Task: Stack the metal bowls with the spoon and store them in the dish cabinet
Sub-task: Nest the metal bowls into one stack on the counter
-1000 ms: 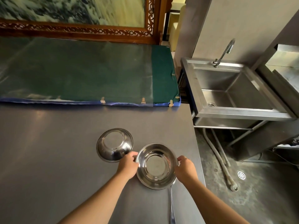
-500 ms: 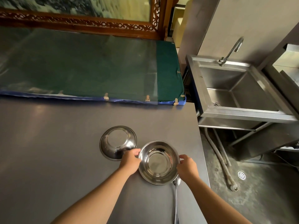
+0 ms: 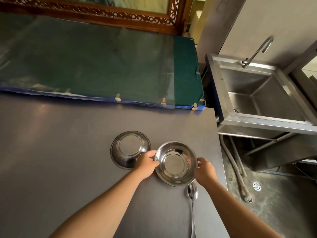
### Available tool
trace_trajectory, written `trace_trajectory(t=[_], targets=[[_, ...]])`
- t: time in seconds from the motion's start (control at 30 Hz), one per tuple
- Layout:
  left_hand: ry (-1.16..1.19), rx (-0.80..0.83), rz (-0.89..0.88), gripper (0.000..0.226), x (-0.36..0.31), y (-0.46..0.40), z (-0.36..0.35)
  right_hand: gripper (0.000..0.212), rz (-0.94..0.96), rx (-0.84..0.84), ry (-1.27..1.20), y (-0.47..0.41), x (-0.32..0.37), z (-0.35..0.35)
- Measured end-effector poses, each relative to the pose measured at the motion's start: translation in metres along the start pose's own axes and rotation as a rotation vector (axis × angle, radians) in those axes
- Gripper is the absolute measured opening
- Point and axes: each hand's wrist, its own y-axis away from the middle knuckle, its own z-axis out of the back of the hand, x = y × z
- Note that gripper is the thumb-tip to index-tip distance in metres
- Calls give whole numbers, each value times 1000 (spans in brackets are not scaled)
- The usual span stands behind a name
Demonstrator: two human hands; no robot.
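Note:
An upright metal bowl (image 3: pixel 175 163) is gripped at its rim on both sides: my left hand (image 3: pixel 146 163) on the left edge, my right hand (image 3: pixel 204 170) on the right edge. It sits low over the dark grey table (image 3: pixel 68 152); whether it touches the top I cannot tell. Just left of it a second metal bowl (image 3: pixel 127 148) rests on the table, partly behind my left hand. A metal spoon (image 3: pixel 192 203) lies on the table below the held bowl, handle running toward the bottom edge of the view.
A green covered surface (image 3: pixel 103 66) with a blue edge borders the table's far side. The table's right edge drops to a wet floor with hoses (image 3: pixel 238 169) and a drain (image 3: pixel 256 186). A steel sink (image 3: pixel 257 93) with a tap stands at the right.
The bowl in both hands has shifted away from me and slightly up, uncovering the spoon's head beneath it. The view has also moved a little.

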Motion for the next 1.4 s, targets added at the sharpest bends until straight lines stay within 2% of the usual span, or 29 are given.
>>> trace_trajectory(t=[0.13,0.23,0.4,0.53,0.6,0.7,0.87,1.07,1.17,1.3,1.4], targets=[[36,38,14,67,1,2,10,45,-19,18,44,-2,7,0],[62,11,-16,59,-1,6,23,54,7,-9,146,-2,26,1],[149,-136,-49,34,0,13,68,54,208,-46,235,0,77,-9],[242,-315,5,28,14,14,109,57,394,23,275,-2,123,-31],[252,-372,65,35,23,12,125,63,416,78,270,-6,140,-45],[249,-343,158,57,35,4,140,75,393,177,271,-12,159,-67],[219,-299,260,88,46,-15,149,91,215,354,119,-23,174,-99],[289,-241,345,100,47,-30,152,94,174,396,164,-35,181,-120],[338,-219,354,92,44,-31,154,101,117,403,150,-41,184,-124],[392,-131,369,54,41,-31,155,107,51,384,68,-48,185,-126],[439,-89,366,42,42,-30,157,104,-16,391,-39,-48,189,-128]])
